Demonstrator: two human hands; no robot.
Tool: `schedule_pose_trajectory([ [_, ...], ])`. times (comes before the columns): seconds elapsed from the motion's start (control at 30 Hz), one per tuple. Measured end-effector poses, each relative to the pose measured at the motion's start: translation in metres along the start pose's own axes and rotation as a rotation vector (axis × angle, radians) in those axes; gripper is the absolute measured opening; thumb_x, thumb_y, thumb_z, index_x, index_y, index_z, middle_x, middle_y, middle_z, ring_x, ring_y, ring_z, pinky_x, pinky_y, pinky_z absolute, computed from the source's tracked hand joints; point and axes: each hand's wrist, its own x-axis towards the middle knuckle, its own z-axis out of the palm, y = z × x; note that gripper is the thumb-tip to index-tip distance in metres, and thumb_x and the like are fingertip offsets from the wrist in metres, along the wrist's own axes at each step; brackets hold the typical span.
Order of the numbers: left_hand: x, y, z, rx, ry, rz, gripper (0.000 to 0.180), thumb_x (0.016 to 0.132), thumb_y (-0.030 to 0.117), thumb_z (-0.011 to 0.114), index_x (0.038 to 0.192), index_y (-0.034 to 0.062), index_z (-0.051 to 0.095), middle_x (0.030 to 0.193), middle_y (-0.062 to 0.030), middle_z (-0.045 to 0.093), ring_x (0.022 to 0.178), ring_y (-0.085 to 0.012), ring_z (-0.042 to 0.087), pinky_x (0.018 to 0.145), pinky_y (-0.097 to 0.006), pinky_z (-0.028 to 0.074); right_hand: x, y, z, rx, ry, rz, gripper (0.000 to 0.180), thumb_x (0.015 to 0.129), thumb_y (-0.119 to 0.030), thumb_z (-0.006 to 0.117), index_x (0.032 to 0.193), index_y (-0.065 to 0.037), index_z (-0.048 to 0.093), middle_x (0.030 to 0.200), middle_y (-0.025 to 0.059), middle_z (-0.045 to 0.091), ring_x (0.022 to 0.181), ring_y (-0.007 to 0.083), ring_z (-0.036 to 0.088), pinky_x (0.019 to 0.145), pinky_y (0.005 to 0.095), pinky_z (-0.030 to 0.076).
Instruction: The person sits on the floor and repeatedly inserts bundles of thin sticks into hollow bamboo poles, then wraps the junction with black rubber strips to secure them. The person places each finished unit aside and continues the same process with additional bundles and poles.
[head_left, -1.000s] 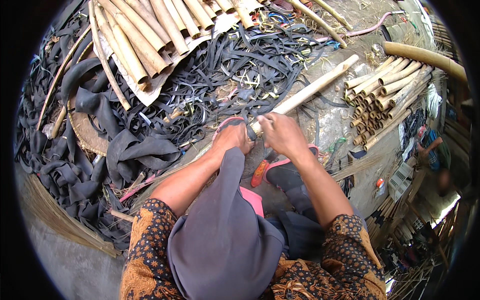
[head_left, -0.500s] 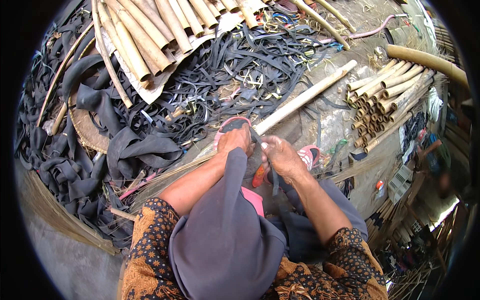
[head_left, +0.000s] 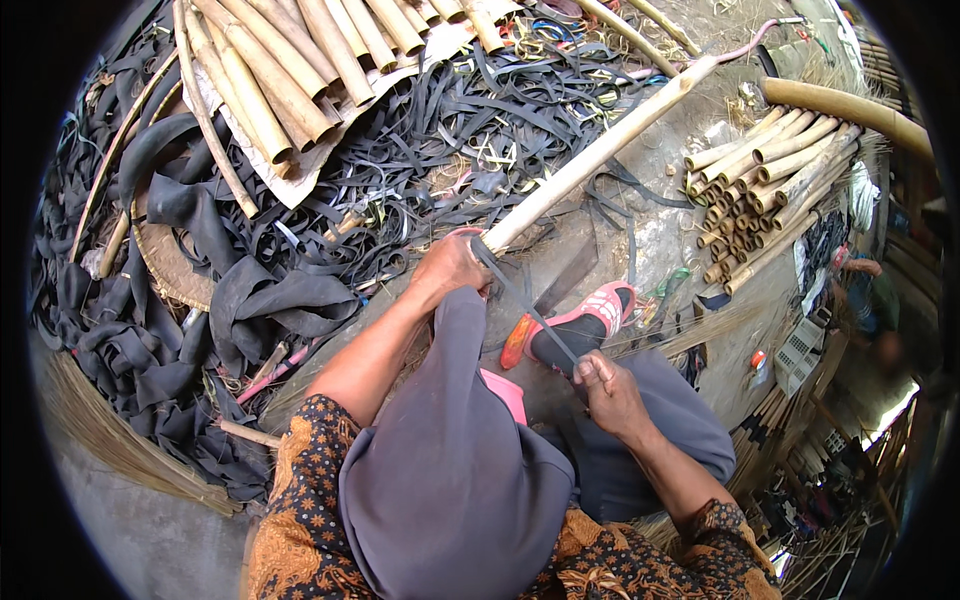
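My left hand (head_left: 452, 268) is closed round the near end of a pale bamboo pole (head_left: 590, 165), which slants away to the upper right. A narrow black rubber strip (head_left: 530, 312) wraps the pole beside that hand. From there it runs straight and taut to my right hand (head_left: 610, 395), whose fist is closed on it above my right knee. Under the strip, next to my foot in a pink sandal (head_left: 606, 305), lies a knife-like tool with an orange-red handle (head_left: 516, 342). What lies under my left hand is hidden.
Rubber strips (head_left: 470, 130) and wider rubber pieces (head_left: 285, 300) cover the ground ahead and left. Bamboo poles (head_left: 260, 90) lie at the upper left. A stack of short bamboo tubes (head_left: 765, 190) stands right. Another person's arm (head_left: 862, 266) shows at the far right.
My right hand has drawn back down and right, away from my left hand, stretching the strip between them. The pole's far end has swung upward, and my left hand has shifted slightly left.
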Motion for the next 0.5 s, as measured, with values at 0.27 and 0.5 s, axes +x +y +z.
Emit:
schedule_pose_trajectory([
  [0.27, -0.051, 0.064, -0.037, -0.177, -0.262, 0.232, 0.033, 0.074, 0.015, 0.076, 0.099, -0.0047, 0.069, 0.078, -0.0155, 0.072, 0.068, -0.0212, 0.066, 0.068, -0.037, 0.053, 0.093, 0.058, 0.03, -0.233, 0.081, -0.18, 0.011, 0.101, -0.014, 0.05, 0.098, -0.007, 0.058, 0.087, 0.0225, 0.067, 0.086, 0.048, 0.065, 0.071, 0.0554, 0.048],
  [0.5, -0.06, 0.095, -0.04, -0.44, -0.745, 0.115, 0.034, 0.083, 0.034, 0.085, 0.084, 0.0044, 0.069, 0.072, 0.001, 0.063, 0.066, -0.0095, 0.058, 0.06, -0.029, 0.045, 0.203, -0.01, 0.031, -0.04, 0.293, -0.696, 0.015, 0.101, -0.021, 0.058, 0.101, -0.006, 0.056, 0.081, 0.0146, 0.063, 0.076, 0.0344, 0.069, 0.07, 0.0422, 0.055],
])
